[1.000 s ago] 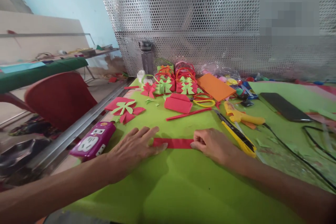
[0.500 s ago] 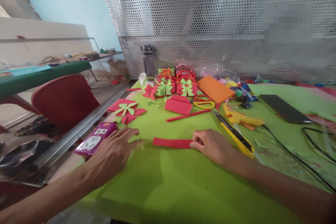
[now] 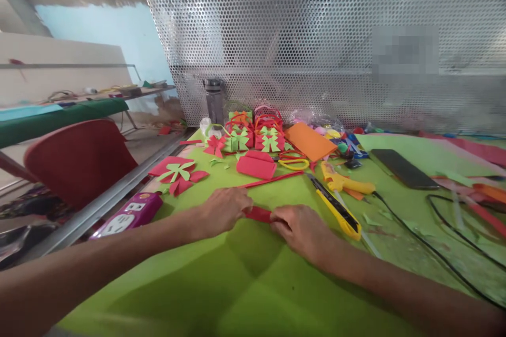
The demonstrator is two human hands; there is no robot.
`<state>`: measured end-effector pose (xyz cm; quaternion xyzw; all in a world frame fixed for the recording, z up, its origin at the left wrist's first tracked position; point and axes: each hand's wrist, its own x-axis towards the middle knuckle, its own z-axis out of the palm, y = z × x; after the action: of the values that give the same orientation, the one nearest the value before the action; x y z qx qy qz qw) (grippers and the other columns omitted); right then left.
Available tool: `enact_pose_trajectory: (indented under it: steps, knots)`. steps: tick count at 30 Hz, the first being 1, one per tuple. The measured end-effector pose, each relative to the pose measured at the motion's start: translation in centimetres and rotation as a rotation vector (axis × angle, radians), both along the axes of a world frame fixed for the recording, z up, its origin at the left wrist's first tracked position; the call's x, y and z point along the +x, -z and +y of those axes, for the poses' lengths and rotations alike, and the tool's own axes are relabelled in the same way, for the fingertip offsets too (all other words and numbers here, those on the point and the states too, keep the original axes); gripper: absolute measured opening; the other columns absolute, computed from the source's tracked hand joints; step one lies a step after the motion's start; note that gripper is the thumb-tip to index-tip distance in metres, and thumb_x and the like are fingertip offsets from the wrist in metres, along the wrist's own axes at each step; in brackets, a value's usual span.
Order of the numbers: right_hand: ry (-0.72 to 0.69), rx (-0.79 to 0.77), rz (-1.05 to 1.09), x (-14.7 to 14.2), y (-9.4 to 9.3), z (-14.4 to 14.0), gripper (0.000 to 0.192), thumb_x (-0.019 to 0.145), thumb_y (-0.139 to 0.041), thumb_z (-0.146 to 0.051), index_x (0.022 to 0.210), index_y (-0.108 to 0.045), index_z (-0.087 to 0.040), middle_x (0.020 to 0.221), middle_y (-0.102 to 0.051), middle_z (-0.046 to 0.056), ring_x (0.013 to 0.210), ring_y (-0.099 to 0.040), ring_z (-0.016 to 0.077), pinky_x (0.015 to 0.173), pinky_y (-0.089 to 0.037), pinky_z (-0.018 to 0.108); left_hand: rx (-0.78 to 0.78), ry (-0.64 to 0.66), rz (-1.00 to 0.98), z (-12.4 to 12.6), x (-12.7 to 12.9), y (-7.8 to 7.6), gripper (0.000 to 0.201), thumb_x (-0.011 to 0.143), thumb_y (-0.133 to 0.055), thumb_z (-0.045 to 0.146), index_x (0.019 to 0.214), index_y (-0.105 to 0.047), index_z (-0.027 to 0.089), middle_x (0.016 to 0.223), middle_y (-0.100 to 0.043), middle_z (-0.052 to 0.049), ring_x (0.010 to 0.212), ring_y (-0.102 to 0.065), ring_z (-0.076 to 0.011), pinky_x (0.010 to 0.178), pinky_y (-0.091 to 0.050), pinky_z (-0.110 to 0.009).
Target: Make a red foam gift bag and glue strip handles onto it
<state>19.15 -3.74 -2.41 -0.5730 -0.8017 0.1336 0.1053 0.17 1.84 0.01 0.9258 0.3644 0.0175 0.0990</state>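
Note:
Between my hands a short red strip (image 3: 259, 214), of foam or paper, lies over the green sheet (image 3: 253, 289). My left hand (image 3: 225, 210) is closed on the strip's left end, its fingertips curled down. On the other end, my right hand (image 3: 298, 229) pinches the strip between thumb and fingers. Just beyond them lie a thin red strip (image 3: 272, 180) and a folded red piece (image 3: 256, 165). To the right of my right hand is a yellow utility knife (image 3: 336, 208), with a yellow glue gun (image 3: 348, 183) behind it.
A purple power strip (image 3: 130, 216) lies at the left edge, near red and green cut-out bows (image 3: 177, 172). Small decorated bags (image 3: 269, 139), yellow-handled scissors (image 3: 294, 164), an orange sheet (image 3: 310, 141) and a bottle (image 3: 214, 102) are farther back. A phone (image 3: 403, 168) and cable lie right.
My left hand has moved right from beside the power strip and closed on the red strip's left end. My right hand stays on its right end. The camera view has shifted slightly.

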Motion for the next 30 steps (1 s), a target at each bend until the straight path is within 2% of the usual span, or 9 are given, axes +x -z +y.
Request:
enact_pose_trajectory:
  steps: [4, 8, 14, 17, 22, 30]
  knots:
    - [-0.056, 0.011, -0.016, -0.1, 0.2, -0.3, 0.018, 0.081, -0.049, -0.016, 0.086, -0.066, -0.019, 0.079, -0.069, 0.004, 0.069, -0.06, 0.0161, 0.058, -0.033, 0.026, -0.1, -0.136, -0.057, -0.1, 0.2, -0.9, 0.013, 0.078, -0.049, 0.013, 0.069, -0.059, 0.016, 0.072, -0.06, -0.002, 0.064, -0.055, -0.0129, 0.058, -0.036, -0.023]
    - [-0.106, 0.011, -0.013, -0.4, 0.3, -0.8, 0.023, 0.084, -0.044, -0.012, 0.09, -0.065, -0.018, 0.08, -0.066, 0.004, 0.069, -0.059, 0.0149, 0.059, -0.034, 0.026, -0.307, -0.271, -0.099, -0.2, 1.1, -1.5, 0.014, 0.073, -0.055, 0.026, 0.063, -0.057, 0.016, 0.056, -0.056, 0.002, 0.052, -0.051, -0.0105, 0.047, -0.034, -0.02]
    - [-0.15, -0.007, -0.079, -0.8, -0.2, -1.2, 0.019, 0.083, -0.048, -0.017, 0.093, -0.064, -0.017, 0.084, -0.065, 0.006, 0.072, -0.06, 0.017, 0.06, -0.035, 0.027, -0.698, -0.383, -0.099, 1.0, 0.8, -1.1, 0.022, 0.07, -0.058, 0.032, 0.056, -0.053, 0.016, 0.044, -0.053, 0.004, 0.039, -0.05, -0.0092, 0.04, -0.04, -0.02]
    - [-0.171, -0.025, -0.063, -0.8, -0.2, -1.1, 0.023, 0.083, -0.048, -0.017, 0.101, -0.062, -0.018, 0.087, -0.065, 0.006, 0.077, -0.06, 0.0183, 0.062, -0.037, 0.028, -0.822, -0.436, -0.077, 1.7, 0.5, -0.7, 0.023, 0.066, -0.064, 0.033, 0.054, -0.053, 0.016, 0.044, -0.055, 0.003, 0.037, -0.052, -0.0104, 0.039, -0.042, -0.021]
    - [-0.169, -0.014, -0.04, -0.8, 0.0, -1.3, 0.027, 0.083, -0.049, -0.015, 0.108, -0.06, -0.018, 0.09, -0.065, 0.006, 0.08, -0.06, 0.0196, 0.062, -0.038, 0.028, -0.893, -0.48, -0.046, 2.5, 0.6, -0.4, 0.024, 0.06, -0.071, 0.033, 0.053, -0.057, 0.015, 0.043, -0.057, 0.002, 0.037, -0.053, -0.0112, 0.038, -0.042, -0.021]
    - [-0.175, -0.02, -0.081, -0.8, -0.1, -1.4, 0.023, 0.084, -0.049, -0.015, 0.102, -0.062, -0.018, 0.091, -0.065, 0.007, 0.08, -0.061, 0.0208, 0.062, -0.038, 0.028, -0.923, -0.534, -0.043, 2.6, 0.3, -0.4, 0.027, 0.058, -0.074, 0.035, 0.054, -0.057, 0.014, 0.043, -0.057, 0.001, 0.037, -0.055, -0.0118, 0.037, -0.043, -0.021]
